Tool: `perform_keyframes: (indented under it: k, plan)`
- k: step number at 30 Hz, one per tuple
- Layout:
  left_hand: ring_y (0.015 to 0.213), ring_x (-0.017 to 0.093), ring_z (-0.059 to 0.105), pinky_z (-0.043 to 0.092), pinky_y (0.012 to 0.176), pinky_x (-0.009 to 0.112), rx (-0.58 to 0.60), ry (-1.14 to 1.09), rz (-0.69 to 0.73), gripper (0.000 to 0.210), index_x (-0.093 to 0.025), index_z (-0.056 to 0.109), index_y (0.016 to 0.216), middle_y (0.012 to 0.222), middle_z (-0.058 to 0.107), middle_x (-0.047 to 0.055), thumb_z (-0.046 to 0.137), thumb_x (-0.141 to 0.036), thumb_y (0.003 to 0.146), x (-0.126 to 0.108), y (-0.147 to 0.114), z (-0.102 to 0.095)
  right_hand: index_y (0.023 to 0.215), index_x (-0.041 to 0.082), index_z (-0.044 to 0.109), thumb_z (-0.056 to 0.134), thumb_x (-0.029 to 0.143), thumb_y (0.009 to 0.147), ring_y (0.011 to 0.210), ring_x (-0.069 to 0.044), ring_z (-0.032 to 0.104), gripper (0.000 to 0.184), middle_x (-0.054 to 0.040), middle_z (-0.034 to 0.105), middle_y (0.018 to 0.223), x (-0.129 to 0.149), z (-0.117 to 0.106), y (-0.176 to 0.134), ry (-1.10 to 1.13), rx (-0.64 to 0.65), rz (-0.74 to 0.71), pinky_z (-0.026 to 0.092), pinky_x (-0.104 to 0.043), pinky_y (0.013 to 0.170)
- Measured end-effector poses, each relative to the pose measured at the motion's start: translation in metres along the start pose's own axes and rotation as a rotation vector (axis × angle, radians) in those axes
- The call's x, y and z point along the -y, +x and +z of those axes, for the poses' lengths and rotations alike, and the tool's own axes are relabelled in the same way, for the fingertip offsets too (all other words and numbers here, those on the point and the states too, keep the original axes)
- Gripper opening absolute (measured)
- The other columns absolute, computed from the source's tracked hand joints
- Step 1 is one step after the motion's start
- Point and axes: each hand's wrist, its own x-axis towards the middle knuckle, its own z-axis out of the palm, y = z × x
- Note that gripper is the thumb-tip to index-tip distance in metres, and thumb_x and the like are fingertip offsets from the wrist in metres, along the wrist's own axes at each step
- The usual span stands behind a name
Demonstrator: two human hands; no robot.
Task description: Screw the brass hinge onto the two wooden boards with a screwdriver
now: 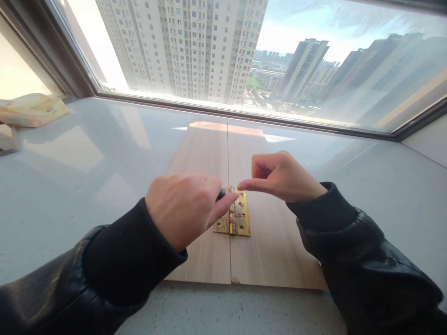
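Two pale wooden boards lie side by side with a narrow seam between them. A worn brass butt hinge straddles the seam, its knuckle in line with it and several holes showing in its right leaf. My left hand covers part of the left leaf. It is closed around a dark, rounded object, of which only one end shows; its kind is hidden. My right hand hovers over the right board with curled fingers. Its thumb points left near the hinge's top edge. Whether anything is inside the curled fingers is hidden.
The boards rest on a glossy white speckled sill. A window frame runs behind them, with tall buildings outside. At the far left lies a yellowish-orange packet, beside a small pale object cut off by the picture's edge.
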Motion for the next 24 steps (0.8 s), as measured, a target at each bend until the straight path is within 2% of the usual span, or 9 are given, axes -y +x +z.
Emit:
perform_keyframes:
  k: [4,9,12,16,19,22,24]
  plan:
    - [0.048,0.017,0.046,0.014,0.045,0.026,0.107,0.041,0.108,0.045,-0.018,0.051,0.066,0.058,0.054,0.003,0.029,-0.048,0.092,0.008,0.001,-0.004,0.048,0.019,0.038,0.068,0.048,0.069,0.046,-0.007,0.027,0.047,0.0075,0.030,0.046,-0.046,0.000,0.005,0.070,-0.365,0.158,0.024,-0.025,0.046]
    - [0.064,0.017,0.051,0.030,0.053,0.027,0.164,-0.109,0.246,0.028,-0.017,0.053,0.080,0.073,0.056,0.004,0.038,-0.037,0.092,0.022,0.001,-0.007,0.047,0.021,0.032,0.062,0.043,0.074,0.048,-0.008,0.025,0.047,0.0075,0.025,0.046,-0.089,0.027,0.006,0.082,-0.628,0.245,0.024,-0.026,0.048]
    - [0.064,0.018,0.051,0.029,0.053,0.028,0.189,-0.113,0.214,0.037,-0.018,0.053,0.072,0.069,0.057,0.004,0.035,-0.045,0.091,0.021,-0.001,-0.011,0.047,0.021,0.033,0.058,0.043,0.076,0.048,-0.008,0.026,0.045,0.0072,0.026,0.046,-0.103,0.039,0.006,0.103,-0.750,0.285,0.025,-0.026,0.049]
    - [0.051,0.018,0.048,0.016,0.048,0.028,0.229,0.057,0.028,0.055,-0.020,0.051,0.059,0.059,0.058,0.004,0.023,-0.057,0.089,0.006,-0.001,-0.017,0.045,0.021,0.036,0.059,0.044,0.074,0.047,-0.009,0.028,0.043,0.0068,0.028,0.044,-0.110,0.043,0.007,0.129,-0.790,0.296,0.026,-0.026,0.048]
    - [0.043,0.018,0.043,0.012,0.046,0.028,0.264,0.130,-0.032,0.060,-0.021,0.049,0.054,0.051,0.055,0.005,0.016,-0.056,0.090,-0.004,0.000,-0.017,0.044,0.021,0.036,0.060,0.043,0.072,0.047,-0.009,0.029,0.044,0.0067,0.028,0.044,-0.110,0.043,0.007,0.133,-0.786,0.291,0.025,-0.026,0.048]
    - [0.042,0.018,0.041,0.014,0.044,0.028,0.254,0.136,0.038,0.052,-0.021,0.047,0.057,0.050,0.051,0.004,0.019,-0.047,0.092,-0.006,0.001,-0.016,0.044,0.021,0.035,0.060,0.042,0.072,0.047,-0.008,0.028,0.043,0.0068,0.028,0.044,-0.108,0.043,0.007,0.131,-0.789,0.292,0.025,-0.026,0.048]
    - [0.046,0.018,0.043,0.020,0.045,0.029,0.221,0.102,0.169,0.043,-0.020,0.046,0.060,0.053,0.050,0.003,0.026,-0.041,0.093,-0.002,0.003,-0.015,0.044,0.021,0.034,0.060,0.041,0.072,0.047,-0.008,0.027,0.044,0.0070,0.027,0.044,-0.106,0.043,0.006,0.129,-0.789,0.292,0.024,-0.026,0.048]
